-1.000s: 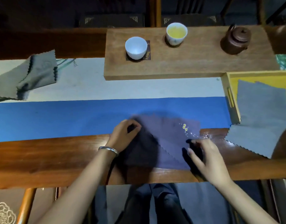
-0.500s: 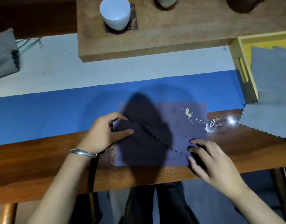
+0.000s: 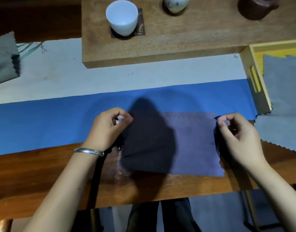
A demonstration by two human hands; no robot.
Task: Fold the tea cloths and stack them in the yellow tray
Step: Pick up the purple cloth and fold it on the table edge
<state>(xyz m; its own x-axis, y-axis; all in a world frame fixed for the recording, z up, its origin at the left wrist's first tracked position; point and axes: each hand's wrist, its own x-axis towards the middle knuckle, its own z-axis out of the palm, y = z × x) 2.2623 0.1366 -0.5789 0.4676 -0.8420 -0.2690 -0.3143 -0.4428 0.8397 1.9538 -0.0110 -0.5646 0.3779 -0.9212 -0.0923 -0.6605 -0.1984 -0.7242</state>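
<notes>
The person works on a purple tea cloth (image 3: 185,143) that lies across the near part of the counter (image 3: 43,178), its far edge on the blue runner (image 3: 43,121) and its near edge on bare wood. The left hand (image 3: 108,129) pinches the far left corner between thumb and curled fingers; the right hand (image 3: 237,136) pinches the far right corner the same way. The cloth looks already doubled over, so the step in hand seems to be squaring that fold.

To do it well, both corners should be drawn taut and level so the scalloped edges meet along the whole far side, then laid down and smoothed from the middle outward. The fabric looks thin and limp, so it will likely slip unless one hand pins it while the other makes the next fold. A shadow covers the cloth's left half, so the edges there are hard to check by eye.

The yellow tray (image 3: 254,77) stands just right of the runner, and a grey cloth (image 3: 284,97) lies in it, spilling unfolded over its near wall onto the counter. That one will probably need refolding before anything is stacked. Another grey cloth (image 3: 5,59) sits at the far left edge.

Behind, a raised wooden board (image 3: 194,39) carries a white cup (image 3: 122,17) on a dark coaster, a second cup (image 3: 175,4) and a brown teapot (image 3: 257,7), both cut off by the top edge. The counter is glossy dark wood under a pale-and-blue runner; the room is dim.
</notes>
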